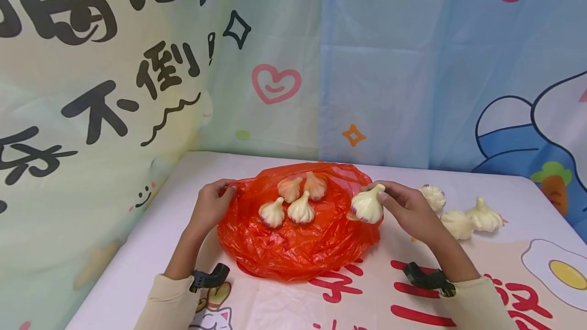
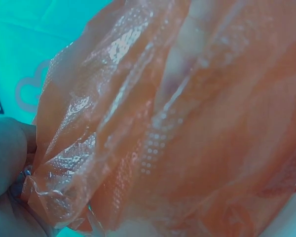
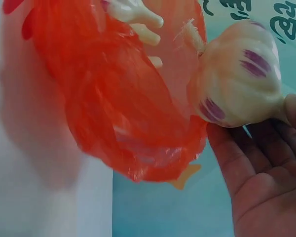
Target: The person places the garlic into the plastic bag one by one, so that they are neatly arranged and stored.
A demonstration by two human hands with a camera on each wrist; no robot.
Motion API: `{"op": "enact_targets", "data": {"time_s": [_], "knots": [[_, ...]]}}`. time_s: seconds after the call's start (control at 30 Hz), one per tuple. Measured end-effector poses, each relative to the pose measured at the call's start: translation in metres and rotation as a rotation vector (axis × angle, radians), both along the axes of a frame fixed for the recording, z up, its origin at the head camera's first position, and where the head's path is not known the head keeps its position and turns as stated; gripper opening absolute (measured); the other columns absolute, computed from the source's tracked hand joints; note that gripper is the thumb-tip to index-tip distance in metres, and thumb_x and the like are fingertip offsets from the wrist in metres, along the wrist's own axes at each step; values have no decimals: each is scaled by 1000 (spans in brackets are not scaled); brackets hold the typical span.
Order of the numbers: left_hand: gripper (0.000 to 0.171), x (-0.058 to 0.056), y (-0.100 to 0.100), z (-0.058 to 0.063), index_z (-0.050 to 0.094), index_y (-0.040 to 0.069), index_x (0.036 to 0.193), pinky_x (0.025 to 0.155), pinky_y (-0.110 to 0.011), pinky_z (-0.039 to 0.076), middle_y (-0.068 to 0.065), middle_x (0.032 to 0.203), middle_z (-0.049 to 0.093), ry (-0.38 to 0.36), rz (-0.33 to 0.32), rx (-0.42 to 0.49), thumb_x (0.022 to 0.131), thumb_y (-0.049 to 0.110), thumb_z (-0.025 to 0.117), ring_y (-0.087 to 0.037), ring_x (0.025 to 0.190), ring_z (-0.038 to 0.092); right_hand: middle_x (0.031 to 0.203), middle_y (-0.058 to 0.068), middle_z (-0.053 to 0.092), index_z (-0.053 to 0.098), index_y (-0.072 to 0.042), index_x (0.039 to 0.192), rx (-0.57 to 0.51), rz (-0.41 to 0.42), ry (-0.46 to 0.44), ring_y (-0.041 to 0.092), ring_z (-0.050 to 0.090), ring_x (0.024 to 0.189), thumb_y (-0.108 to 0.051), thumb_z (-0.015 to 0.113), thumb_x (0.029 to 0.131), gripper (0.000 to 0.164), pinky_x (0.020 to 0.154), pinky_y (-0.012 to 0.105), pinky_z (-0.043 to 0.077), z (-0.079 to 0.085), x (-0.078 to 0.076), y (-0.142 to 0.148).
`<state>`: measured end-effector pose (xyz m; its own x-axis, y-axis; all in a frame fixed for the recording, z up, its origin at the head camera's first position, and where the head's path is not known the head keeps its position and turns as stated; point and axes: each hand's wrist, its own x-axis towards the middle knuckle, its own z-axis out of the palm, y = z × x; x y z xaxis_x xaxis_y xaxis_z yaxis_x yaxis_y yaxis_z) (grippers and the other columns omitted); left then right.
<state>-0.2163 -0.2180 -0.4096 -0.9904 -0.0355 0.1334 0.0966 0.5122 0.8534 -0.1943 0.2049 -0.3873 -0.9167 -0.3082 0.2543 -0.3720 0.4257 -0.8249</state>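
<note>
A crinkled red plastic bag (image 1: 293,253) lies on the table, with several garlic bulbs (image 1: 301,209) inside it. My left hand (image 1: 213,203) pinches the bag's left edge between thumb and fingers; the left wrist view shows the thin plastic (image 2: 123,123) bunched at the fingertips. In my right hand (image 1: 410,210) is another garlic bulb (image 1: 368,204), held by its stem at the bag's right edge. Purple patches mark this bulb (image 3: 241,74) in the right wrist view, where the fingers (image 3: 232,158) lie beneath it and the thumb is at the stem.
To the right, beyond my right wrist, a few more garlic bulbs (image 1: 483,216) lie close together on the table. A printed cloth with a fried egg picture (image 1: 541,264) covers the near part of the tabletop. Printed curtains (image 1: 376,65) hang behind and on the left.
</note>
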Motion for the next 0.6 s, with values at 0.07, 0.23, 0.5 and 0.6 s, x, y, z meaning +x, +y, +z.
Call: {"op": "enact_targets", "data": {"time_s": [0.07,0.23,0.5,0.6], "knots": [[25,0,1,0,67,5,116,74,-32,58,-11,103,68,0,1,6,101,17,52,-23,85,66,124,13,62,54,-2,135,-1,-14,-28,24,59,111,-21,53,101,39,86,32,54,2,-2,-4],[25,0,4,1,67,5,116,73,-32,58,-10,103,68,-3,3,18,101,18,53,-23,84,66,125,15,61,54,-1,135,-29,-8,-40,29,58,111,-22,52,102,39,87,35,53,7,-7,-13],[26,1,2,2,67,5,117,74,-33,58,-11,103,68,-2,2,-1,101,18,52,-23,84,66,125,18,60,51,0,137,-49,37,-123,34,59,109,-25,53,101,44,85,41,54,5,-20,-30],[26,1,1,2,67,4,117,75,-33,58,-12,103,68,-4,4,2,101,18,51,-24,83,65,126,18,59,50,0,138,-42,39,-157,34,58,110,-26,53,101,44,86,45,54,1,-25,-37]]}}
